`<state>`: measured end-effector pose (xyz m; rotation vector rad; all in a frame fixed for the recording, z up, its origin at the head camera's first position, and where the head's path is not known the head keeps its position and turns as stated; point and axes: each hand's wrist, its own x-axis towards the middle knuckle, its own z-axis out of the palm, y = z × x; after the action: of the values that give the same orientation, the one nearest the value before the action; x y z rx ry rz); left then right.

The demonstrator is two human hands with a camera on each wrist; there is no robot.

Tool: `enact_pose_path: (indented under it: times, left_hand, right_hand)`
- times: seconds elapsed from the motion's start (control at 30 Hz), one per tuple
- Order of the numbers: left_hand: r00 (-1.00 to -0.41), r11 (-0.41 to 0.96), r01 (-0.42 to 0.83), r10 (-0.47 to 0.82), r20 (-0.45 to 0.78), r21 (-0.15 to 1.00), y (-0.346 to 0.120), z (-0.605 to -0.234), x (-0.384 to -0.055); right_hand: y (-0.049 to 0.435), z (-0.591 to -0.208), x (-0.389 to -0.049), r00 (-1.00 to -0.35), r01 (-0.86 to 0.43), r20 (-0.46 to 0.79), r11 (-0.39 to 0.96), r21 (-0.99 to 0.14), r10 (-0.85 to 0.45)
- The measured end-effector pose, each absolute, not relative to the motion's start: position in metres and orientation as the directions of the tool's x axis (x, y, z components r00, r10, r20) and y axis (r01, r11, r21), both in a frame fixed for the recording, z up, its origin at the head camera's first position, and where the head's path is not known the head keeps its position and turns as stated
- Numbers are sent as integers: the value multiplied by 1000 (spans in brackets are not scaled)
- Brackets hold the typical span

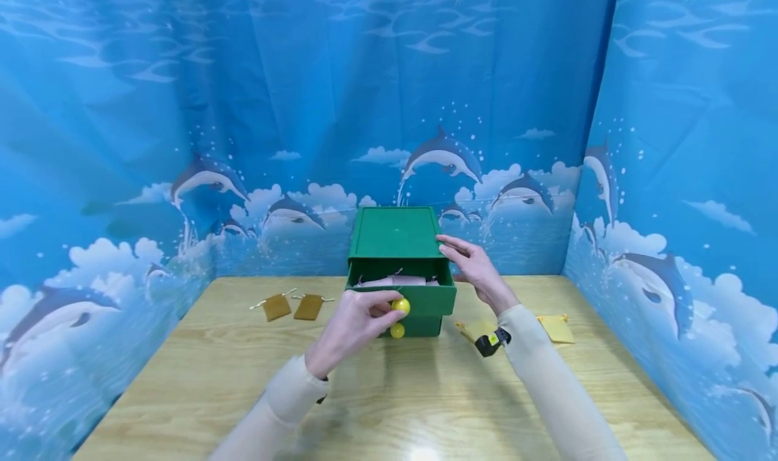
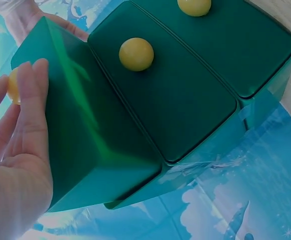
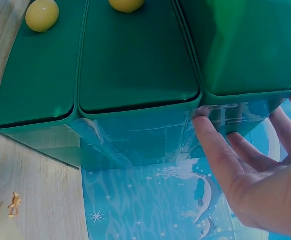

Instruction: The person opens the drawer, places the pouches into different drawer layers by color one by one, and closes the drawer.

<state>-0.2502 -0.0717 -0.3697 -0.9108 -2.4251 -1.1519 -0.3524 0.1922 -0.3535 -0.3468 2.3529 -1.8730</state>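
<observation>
A green drawer cabinet (image 1: 396,233) stands toward the back of the table, its top drawer (image 1: 434,301) pulled out. Pale lilac fabric (image 1: 398,281) lies inside that drawer. My left hand (image 1: 352,322) pinches the drawer's round yellow knob (image 1: 402,306) between thumb and fingers; the left wrist view also shows this knob (image 2: 14,86) in its grip. The two lower drawers, with yellow knobs (image 2: 136,54) of their own, are closed. Fairly straight fingers of my right hand (image 1: 479,272) touch the cabinet's right side, where clear tape (image 3: 223,114) runs.
Two brown drawstring pouches (image 1: 308,306) lie left of the cabinet. To the right are two pale yellow pouches (image 1: 556,329), one partly hidden by the right wrist's camera (image 1: 492,341). A blue dolphin-print curtain (image 1: 340,110) surrounds the wooden table (image 1: 200,380).
</observation>
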Motion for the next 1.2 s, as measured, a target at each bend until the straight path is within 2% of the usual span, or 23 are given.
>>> enact_pose_path:
  times: [0.27,0.63,1.2]
  left_hand:
    - [-755,489,654,373,539,578,-68,-372,-262]
    - [-793,465,608,325,515,644,-65,-380,-275]
    - [-761,482,634,250,599,605,-58,-387,-296]
  right_hand:
    - [193,-352,-352,-969,-104,47,228,-968,-245]
    - [193,-353,-352,-969,-110,56,219,-969,-240]
    - [192,-353,-352,-965,-112,71,151,-982,-253]
